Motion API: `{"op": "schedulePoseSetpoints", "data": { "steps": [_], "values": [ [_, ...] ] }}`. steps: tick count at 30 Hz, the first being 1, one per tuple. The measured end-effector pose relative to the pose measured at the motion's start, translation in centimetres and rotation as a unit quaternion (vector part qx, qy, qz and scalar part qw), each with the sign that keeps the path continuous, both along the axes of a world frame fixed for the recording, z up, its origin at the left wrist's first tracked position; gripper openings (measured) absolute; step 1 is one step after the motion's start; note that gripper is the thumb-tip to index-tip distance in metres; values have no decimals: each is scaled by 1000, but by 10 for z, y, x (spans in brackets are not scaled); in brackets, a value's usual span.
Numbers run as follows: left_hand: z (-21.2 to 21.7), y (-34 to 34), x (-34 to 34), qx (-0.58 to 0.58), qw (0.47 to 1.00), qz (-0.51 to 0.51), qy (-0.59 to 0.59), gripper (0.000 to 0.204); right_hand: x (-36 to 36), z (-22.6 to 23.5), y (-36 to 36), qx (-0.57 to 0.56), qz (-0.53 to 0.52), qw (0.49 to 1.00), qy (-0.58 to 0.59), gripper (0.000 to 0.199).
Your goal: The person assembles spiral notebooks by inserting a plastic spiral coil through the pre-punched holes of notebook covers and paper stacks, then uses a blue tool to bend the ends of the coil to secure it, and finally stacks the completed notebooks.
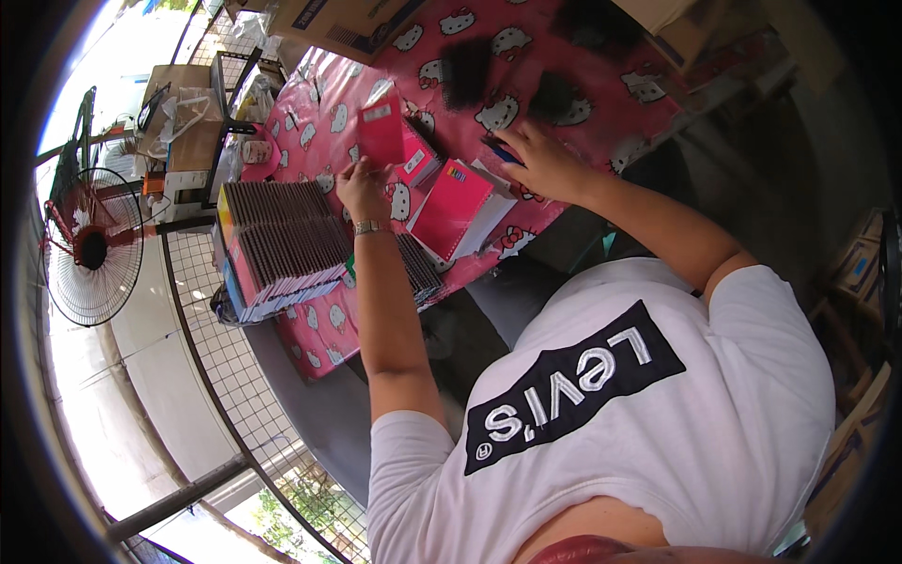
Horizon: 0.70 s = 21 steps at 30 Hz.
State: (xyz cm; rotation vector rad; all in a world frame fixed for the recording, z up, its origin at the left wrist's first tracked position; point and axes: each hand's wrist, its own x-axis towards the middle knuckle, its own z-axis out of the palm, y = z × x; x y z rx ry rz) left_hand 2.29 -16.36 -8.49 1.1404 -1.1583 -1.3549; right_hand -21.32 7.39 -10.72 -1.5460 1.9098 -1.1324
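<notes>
My left hand (361,191) is closed, its fingertips pinching the near edge of a red notebook (380,132) that is tilted up from the table. Just right of that notebook lies a pink spiral notebook (417,162) with a white label. Nearer to me, a larger pink notebook (453,209) rests with its cover partly lifted over white pages. To the right, my right hand (543,164) is closed around a slim dark blue object (501,150), whose kind is hard to make out. A big row of spiral notebooks (282,240) stands left of my left forearm.
The table (329,338) has a pink patterned cover. Beside my left forearm is a smaller stack of spiral notebooks (418,268). A pink round container (258,155) stands at the left edge, cardboard boxes (343,23) at the far side. A fan (91,247) is at far left.
</notes>
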Motion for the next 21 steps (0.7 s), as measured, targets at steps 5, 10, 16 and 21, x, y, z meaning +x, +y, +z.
{"op": "schedulePoseSetpoints", "data": {
  "steps": [5, 10, 16, 21],
  "values": [
    [-59, -34, 51, -196, 848, -169, -462, 9, -17, -55, 26, -48, 50, 986, 154, 48],
    [-54, -21, 20, 213, 959, -2, -187, 11, -88, -18, -5, -23, -25, 998, 51, 33],
    [-19, -3, -6, 183, 906, -44, -379, 16, -202, -65, -52, -14, -265, 908, 323, 26],
    [-11, 6, 21, -10, 880, -30, -473, 27, -209, -65, -62, 12, -202, 902, 383, 22]
  ]
}}
